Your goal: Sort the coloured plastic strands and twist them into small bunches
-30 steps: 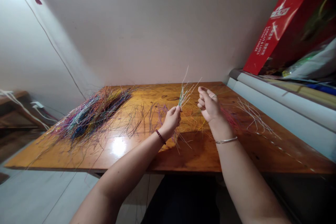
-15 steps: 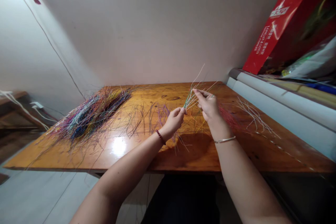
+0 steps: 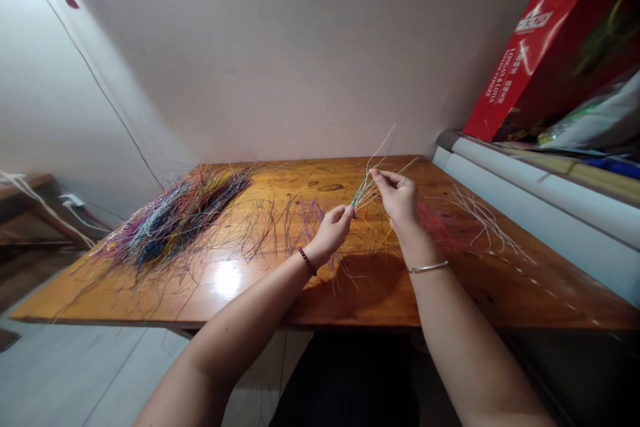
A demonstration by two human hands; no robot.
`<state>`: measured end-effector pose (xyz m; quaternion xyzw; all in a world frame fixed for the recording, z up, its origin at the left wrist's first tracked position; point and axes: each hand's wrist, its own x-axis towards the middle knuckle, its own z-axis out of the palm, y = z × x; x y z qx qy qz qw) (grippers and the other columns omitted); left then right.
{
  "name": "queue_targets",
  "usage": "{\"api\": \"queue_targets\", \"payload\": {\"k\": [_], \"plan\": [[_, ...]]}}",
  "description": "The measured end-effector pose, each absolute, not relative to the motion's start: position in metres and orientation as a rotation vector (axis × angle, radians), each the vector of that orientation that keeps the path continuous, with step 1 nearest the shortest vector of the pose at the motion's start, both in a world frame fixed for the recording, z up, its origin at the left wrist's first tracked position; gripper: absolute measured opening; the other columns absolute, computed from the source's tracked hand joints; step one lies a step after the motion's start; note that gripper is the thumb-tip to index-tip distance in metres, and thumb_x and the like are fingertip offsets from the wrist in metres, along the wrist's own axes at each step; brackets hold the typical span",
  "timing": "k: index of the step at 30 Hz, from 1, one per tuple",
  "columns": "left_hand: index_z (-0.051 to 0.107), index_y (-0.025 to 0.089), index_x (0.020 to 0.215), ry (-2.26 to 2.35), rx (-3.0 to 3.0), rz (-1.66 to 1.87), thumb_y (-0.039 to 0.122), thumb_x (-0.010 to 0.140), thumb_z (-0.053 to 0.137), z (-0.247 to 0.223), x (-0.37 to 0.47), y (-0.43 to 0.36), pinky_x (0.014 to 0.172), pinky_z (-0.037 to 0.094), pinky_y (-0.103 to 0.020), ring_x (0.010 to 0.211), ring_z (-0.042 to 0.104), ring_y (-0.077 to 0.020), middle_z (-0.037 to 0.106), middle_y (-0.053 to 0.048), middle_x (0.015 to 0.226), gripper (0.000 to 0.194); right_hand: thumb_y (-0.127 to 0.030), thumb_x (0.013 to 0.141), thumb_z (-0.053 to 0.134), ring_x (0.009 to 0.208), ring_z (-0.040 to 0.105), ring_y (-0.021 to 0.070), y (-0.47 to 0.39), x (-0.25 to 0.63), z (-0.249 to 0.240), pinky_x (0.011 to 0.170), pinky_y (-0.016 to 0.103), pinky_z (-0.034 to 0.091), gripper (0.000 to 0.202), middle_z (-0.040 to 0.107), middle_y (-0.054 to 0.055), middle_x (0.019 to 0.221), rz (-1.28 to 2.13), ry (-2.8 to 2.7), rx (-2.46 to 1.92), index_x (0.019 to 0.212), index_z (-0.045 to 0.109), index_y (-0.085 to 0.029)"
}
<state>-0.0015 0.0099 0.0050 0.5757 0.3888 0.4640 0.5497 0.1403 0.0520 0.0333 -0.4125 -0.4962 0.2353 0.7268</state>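
My left hand (image 3: 334,232) pinches the lower end of a small bunch of thin wires (image 3: 361,192), mostly white with some green. The wires fan out upward and to the right from its thumb and finger. My right hand (image 3: 399,197) is closed in a pinch at the upper part of the same bunch, its fingertips on one or more of the strands; exactly which ones I cannot make out. Below and between the hands, orange and yellow wires (image 3: 373,230) lie on the wooden table (image 3: 200,300). Purple wires (image 3: 313,217) lie just behind my left hand.
A thick pile of multicoloured wires (image 3: 175,220) covers the table's left side. Red wires (image 3: 437,223) and white wires (image 3: 487,223) lie right of my right hand. Long pale rolls (image 3: 540,193) border the right edge, with a red box (image 3: 535,47) above. A wall stands behind.
Both hands keep their grip on the bunch. My right hand has shifted very slightly to the right, and the wire tips have moved a little the same way.
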Motion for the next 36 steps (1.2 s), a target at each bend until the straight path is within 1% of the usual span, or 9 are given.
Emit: {"api": "queue_targets", "payload": {"k": [3, 9, 12, 17, 22, 28, 32, 36], "plan": [[0.049, 0.018, 0.075, 0.951, 1.403, 1.115, 0.047, 0.084, 0.047, 0.004, -0.002, 0.012, 0.043, 0.017, -0.019, 0.042, 0.024, -0.0052, 0.026, 0.008, 0.050, 0.031, -0.046, 0.071, 0.068, 0.062, 0.056, 0.0135, 0.052, 0.140, 0.032, 0.057, 0.027, 0.045, 0.033, 0.068, 0.007, 0.073, 0.420, -1.135, -0.950, 0.084, 0.073, -0.015], [0.050, 0.017, 0.075, 0.977, 1.397, 1.138, 0.046, 0.084, 0.048, 0.001, -0.002, 0.014, 0.043, 0.018, -0.019, 0.043, 0.025, -0.0053, 0.028, 0.007, 0.051, 0.030, -0.043, 0.072, 0.067, 0.059, 0.053, 0.0118, 0.047, 0.136, 0.035, 0.055, 0.026, 0.043, 0.030, 0.067, 0.006, 0.072, 0.434, -1.183, -0.944, 0.082, 0.073, -0.015], [0.050, 0.017, 0.075, 0.982, 1.358, 1.153, 0.045, 0.084, 0.049, 0.000, -0.001, 0.015, 0.043, 0.018, -0.019, 0.043, 0.026, -0.0051, 0.028, 0.007, 0.051, 0.029, -0.044, 0.072, 0.067, 0.059, 0.055, 0.0127, 0.049, 0.135, 0.032, 0.056, 0.026, 0.043, 0.029, 0.067, 0.006, 0.069, 0.446, -1.248, -0.951, 0.077, 0.072, -0.015], [0.050, 0.017, 0.075, 0.969, 1.297, 1.161, 0.044, 0.084, 0.050, 0.000, 0.000, 0.013, 0.042, 0.017, -0.018, 0.042, 0.024, -0.0046, 0.027, 0.008, 0.051, 0.028, -0.046, 0.074, 0.065, 0.063, 0.058, 0.0150, 0.051, 0.136, 0.030, 0.059, 0.027, 0.044, 0.031, 0.068, 0.006, 0.069, 0.412, -1.318, -0.999, 0.076, 0.072, -0.016], [0.051, 0.017, 0.074, 0.960, 1.261, 1.154, 0.044, 0.083, 0.051, 0.002, -0.001, 0.012, 0.042, 0.017, -0.018, 0.042, 0.023, -0.0045, 0.028, 0.008, 0.050, 0.029, -0.046, 0.077, 0.061, 0.064, 0.061, 0.0166, 0.050, 0.139, 0.031, 0.060, 0.027, 0.044, 0.033, 0.069, 0.007, 0.070, 0.322, -1.236, -1.046, 0.078, 0.073, -0.016], [0.049, 0.017, 0.074, 0.939, 1.277, 1.140, 0.044, 0.085, 0.048, 0.000, -0.001, 0.013, 0.042, 0.016, -0.018, 0.042, 0.021, -0.0046, 0.026, 0.008, 0.051, 0.030, -0.046, 0.080, 0.059, 0.064, 0.063, 0.0174, 0.048, 0.143, 0.035, 0.063, 0.029, 0.046, 0.034, 0.069, 0.009, 0.070, 0.235, -1.107, -1.071, 0.081, 0.073, -0.015], [0.050, 0.016, 0.075, 0.957, 1.258, 1.148, 0.044, 0.085, 0.049, 0.000, -0.002, 0.013, 0.041, 0.015, -0.018, 0.042, 0.021, -0.0043, 0.027, 0.008, 0.051, 0.029, -0.047, 0.081, 0.056, 0.069, 0.064, 0.0180, 0.049, 0.147, 0.037, 0.066, 0.030, 0.048, 0.037, 0.070, 0.010, 0.077, 0.166, -0.915, -1.031, 0.086, 0.072, -0.014], [0.049, 0.017, 0.075, 0.963, 1.203, 1.178, 0.044, 0.085, 0.049, 0.000, -0.003, 0.013, 0.040, 0.013, -0.018, 0.041, 0.020, -0.0039, 0.026, 0.008, 0.051, 0.029, -0.048, 0.081, 0.055, 0.070, 0.063, 0.0168, 0.052, 0.148, 0.037, 0.064, 0.029, 0.048, 0.038, 0.070, 0.010, 0.080, 0.209, -0.829, -0.971, 0.087, 0.071, -0.014]]}}
